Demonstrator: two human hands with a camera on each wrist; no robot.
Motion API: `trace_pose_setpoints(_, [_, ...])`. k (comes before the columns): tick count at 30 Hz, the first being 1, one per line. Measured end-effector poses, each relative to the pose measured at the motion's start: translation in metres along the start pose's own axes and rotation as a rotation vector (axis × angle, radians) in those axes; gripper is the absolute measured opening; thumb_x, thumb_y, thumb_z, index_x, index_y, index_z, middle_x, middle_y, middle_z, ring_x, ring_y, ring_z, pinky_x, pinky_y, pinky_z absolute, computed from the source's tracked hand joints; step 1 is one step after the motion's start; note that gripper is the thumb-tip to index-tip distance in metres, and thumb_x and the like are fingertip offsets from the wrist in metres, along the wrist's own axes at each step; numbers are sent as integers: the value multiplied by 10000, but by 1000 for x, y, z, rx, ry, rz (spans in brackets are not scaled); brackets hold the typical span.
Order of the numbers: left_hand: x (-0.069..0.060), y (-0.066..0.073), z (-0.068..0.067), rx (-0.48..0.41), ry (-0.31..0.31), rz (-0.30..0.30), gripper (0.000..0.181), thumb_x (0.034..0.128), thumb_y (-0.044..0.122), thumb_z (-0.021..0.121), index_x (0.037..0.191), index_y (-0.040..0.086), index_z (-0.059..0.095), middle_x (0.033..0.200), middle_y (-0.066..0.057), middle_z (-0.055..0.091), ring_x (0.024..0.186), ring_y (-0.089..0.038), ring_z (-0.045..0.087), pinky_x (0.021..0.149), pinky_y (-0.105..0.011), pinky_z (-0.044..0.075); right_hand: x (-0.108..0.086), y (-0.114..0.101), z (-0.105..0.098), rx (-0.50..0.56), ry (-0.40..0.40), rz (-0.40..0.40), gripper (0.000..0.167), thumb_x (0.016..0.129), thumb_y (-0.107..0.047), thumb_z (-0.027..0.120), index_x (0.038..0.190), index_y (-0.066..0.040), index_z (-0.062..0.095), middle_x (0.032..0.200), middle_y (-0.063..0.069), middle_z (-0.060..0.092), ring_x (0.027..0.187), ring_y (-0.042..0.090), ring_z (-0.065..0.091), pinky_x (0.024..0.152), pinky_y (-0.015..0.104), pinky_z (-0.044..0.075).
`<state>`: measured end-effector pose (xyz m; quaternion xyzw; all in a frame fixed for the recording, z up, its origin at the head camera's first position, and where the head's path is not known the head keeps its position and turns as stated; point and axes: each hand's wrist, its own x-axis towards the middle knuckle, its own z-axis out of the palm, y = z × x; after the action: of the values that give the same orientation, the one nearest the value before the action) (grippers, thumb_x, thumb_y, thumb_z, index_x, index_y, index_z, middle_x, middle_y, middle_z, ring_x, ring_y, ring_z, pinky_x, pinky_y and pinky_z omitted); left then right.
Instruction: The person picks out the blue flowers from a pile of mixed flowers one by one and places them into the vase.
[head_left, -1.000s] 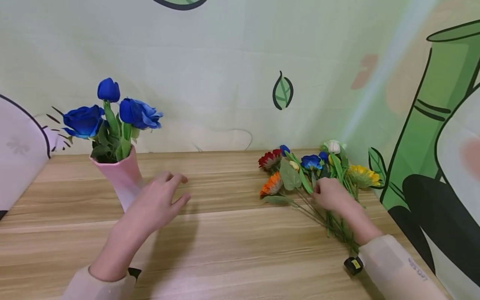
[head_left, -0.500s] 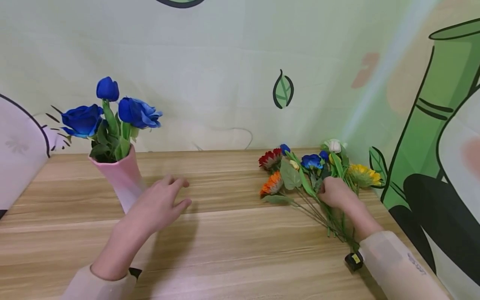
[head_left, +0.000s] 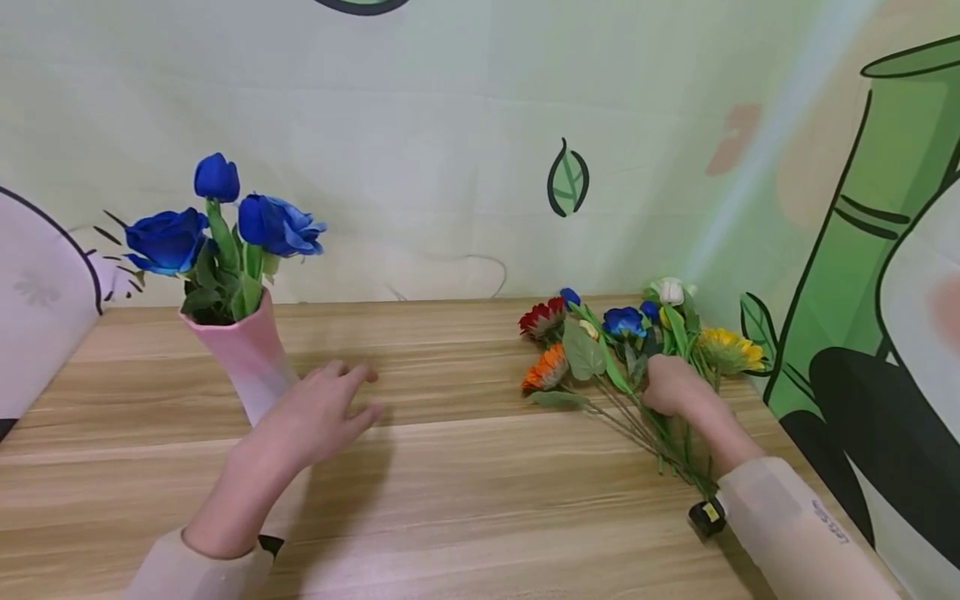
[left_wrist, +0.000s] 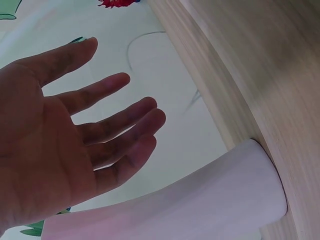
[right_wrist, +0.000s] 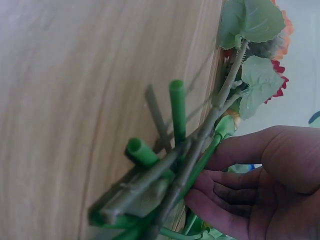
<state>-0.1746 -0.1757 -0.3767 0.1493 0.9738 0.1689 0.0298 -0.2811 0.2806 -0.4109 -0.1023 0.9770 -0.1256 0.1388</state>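
Saw the right hand (head_left: 677,390) shifted slightly rightward over the flower pile (head_left: 583,348) since a second ago, with little else displaced. Found the pile lying at middle right of the head view, stems trailing down toward the right sleeve (head_left: 795,525). In the right-wrist view, made out a green stem (right_wrist: 214,146) pinched between thumb and fingertips; could not tell which bloom topped it. Noted a brown stem (right_wrist: 207,125) crossing close against it.

Judged snagging the likeliest trouble, from the crossed stems and overlapping leaves, with neighbours liable to be dragged along by any pull; also feared a slip from a fingertip-only hold.

Picked out a red bloom (head_left: 542,319), orange bloom (head_left: 545,368), blue bloom (head_left: 624,321), white bloom (head_left: 670,291) and yellow bloom (head_left: 729,351), all apparently artificial, on smooth green or knobbly brown stems.

Farther out, at lower left of the head view, saw the left hand (head_left: 318,417) with fingers loosely spread, grasping nothing, just beside the pink-and-white vase (head_left: 243,354). Noticed blue flowers (head_left: 167,242) standing in it at upper left, above the wood-grain table (head_left: 480,508).
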Motion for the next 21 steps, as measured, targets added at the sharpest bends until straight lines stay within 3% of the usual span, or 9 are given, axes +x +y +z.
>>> trace_pose_setpoints(7, [0,0,1,-7,-33,-1,481,1001,338,681,1357,21,613,1304,-258,595,1181,-453,579,952,-590,487,-1,-1,-4,17,36,29,168,793,8,607,705,-77,492,658,61,490,572,203,464,525,314,394])
trace_pose_setpoints(14, [0,-1,1,-4,-49,-9,495,1004,353,674,1367,23,608,1317,-259,585,1190,-458,572,955,-597,486,-4,-2,-10,63,89,50,260,849,-9,574,671,-122,423,587,-3,350,510,152,357,486,294,334])
trace_pose_setpoints(21, [0,0,2,-6,-55,-5,497,1006,347,670,1378,25,599,1351,-265,568,1218,-466,559,985,-605,467,-10,-7,-16,64,166,58,213,901,-48,568,741,-102,439,631,29,369,556,186,366,493,311,313])
